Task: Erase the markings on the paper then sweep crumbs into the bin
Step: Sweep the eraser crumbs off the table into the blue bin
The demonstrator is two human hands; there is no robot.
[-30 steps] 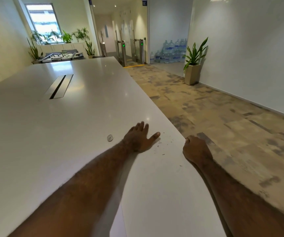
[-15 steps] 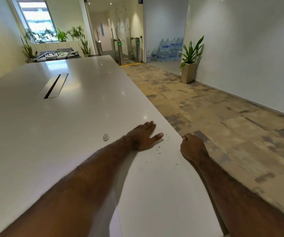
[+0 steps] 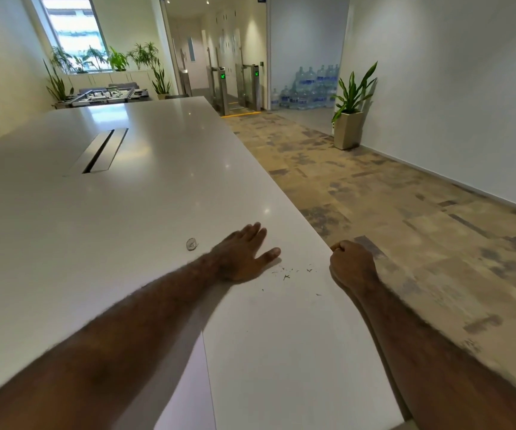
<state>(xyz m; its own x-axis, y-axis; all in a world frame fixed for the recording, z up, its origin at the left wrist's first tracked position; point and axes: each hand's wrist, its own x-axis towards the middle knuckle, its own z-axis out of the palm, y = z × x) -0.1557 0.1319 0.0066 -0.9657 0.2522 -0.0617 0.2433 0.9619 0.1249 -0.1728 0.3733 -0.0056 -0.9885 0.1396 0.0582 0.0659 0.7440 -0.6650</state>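
**Crumbs at the table edge, left hand set to sweep**

Crumbs (image 3: 291, 272): a thin scatter of dark specks and slivers on the white table (image 3: 145, 193), close to its right edge. Most lie in a loose line between the two hands; two strays sit a little nearer the camera.

Left hand (image 3: 241, 256): flat on the table, palm down, fingers straight and together, thumb splayed toward the crumbs. It holds nothing. The thumb tip is just beside the nearest specks.

Right hand (image 3: 351, 263): at the table edge, just past the crumbs, fingers curled into a loose fist. Seen from the back only, so whether anything is inside the curl cannot be told.

Also on the table: a small pale round object (image 3: 192, 244) just left of the left hand, identity unclear. No paper and no bin in view.

Handling, as a judgement:
- The crumbs look near weightless, dry and loose. Pinching them one by one would be slow.
- No real place to grip. Better to push them with the side of the flat hand, kept in contact with the table.
- The table top looks smooth and glossy, so they should slide easily.
- A fast stroke may scatter or flick them onto the carpet (image 3: 405, 218).
- A cupped palm held under the table edge would catch them.
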